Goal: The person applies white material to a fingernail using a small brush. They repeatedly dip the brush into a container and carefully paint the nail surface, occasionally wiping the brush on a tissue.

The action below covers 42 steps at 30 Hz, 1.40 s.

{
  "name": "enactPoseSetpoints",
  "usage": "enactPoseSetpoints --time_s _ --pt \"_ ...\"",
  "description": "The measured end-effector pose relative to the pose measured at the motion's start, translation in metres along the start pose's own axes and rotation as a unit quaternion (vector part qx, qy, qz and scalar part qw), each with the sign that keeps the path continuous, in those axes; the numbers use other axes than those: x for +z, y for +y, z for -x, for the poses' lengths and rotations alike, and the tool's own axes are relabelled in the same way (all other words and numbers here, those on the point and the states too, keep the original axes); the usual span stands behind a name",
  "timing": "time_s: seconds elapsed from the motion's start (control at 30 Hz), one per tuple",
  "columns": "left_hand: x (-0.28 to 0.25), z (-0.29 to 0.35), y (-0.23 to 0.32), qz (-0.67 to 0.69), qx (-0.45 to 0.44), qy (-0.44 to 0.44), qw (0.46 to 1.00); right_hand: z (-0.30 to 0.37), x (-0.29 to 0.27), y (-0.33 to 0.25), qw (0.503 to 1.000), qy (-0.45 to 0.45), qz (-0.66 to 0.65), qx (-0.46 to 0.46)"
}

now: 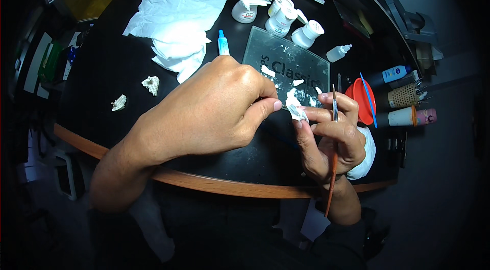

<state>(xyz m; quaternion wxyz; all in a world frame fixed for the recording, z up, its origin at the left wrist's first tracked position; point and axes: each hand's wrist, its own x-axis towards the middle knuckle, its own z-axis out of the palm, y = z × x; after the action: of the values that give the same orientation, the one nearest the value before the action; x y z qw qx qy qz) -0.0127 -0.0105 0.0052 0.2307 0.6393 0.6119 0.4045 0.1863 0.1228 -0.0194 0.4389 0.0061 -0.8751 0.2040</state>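
Note:
My left hand (214, 106) reaches across the table, back of the hand up. Its thumb and forefinger press together, and whatever they may hold is hidden. Close beside those fingertips, my right hand (337, 137) pinches a small crumpled white piece (294, 106), perhaps tissue, between thumb and forefinger. A fine brush (334, 157) with a reddish-brown handle also sits between this hand's fingers, tip pointing up. Behind both hands lies a glass slab (255, 48) dusted with white residue. Small white scraps (298, 82) rest on it.
White jars (280, 21) and a dropper bottle (337, 53) stand behind the slab. White tissue (178, 15) and a blue tube (222, 44) lie left. Two cream dental-model pieces (150, 85) sit farther left. A red dish (361, 101) and cups (402, 117) stand right. A wooden edge (224, 188) borders the front.

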Motion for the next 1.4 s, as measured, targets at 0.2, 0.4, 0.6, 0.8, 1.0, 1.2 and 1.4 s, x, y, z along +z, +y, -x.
enactPoseSetpoints --time_s 0.2,0.4,0.6,0.8,1.0,1.2,1.4 --pt "0.001 -0.001 -0.002 0.007 0.018 0.012 1.000 -0.001 0.000 0.001 1.000 0.007 0.004 -0.003" --pt "0.000 0.000 -0.001 0.006 0.005 0.002 1.000 0.000 0.001 0.001 1.000 0.012 -0.005 0.004" --pt "0.001 -0.001 0.000 0.002 0.001 -0.006 1.000 0.001 0.000 0.001 1.000 0.009 -0.001 -0.001" --pt "-0.002 0.001 -0.002 0.012 -0.008 -0.005 1.000 0.006 0.005 0.000 0.997 0.078 0.007 0.027" --pt "-0.005 -0.005 0.002 0.016 -0.005 0.023 1.000 0.005 -0.002 -0.002 0.983 0.147 -0.061 0.091" --pt "-0.010 -0.001 -0.002 0.034 0.036 0.084 0.995 0.005 0.001 -0.012 0.990 -0.040 -0.087 0.106" --pt "-0.004 -0.007 0.004 0.025 0.039 0.094 0.994 0.003 -0.018 -0.009 0.986 -0.012 -0.107 0.131"
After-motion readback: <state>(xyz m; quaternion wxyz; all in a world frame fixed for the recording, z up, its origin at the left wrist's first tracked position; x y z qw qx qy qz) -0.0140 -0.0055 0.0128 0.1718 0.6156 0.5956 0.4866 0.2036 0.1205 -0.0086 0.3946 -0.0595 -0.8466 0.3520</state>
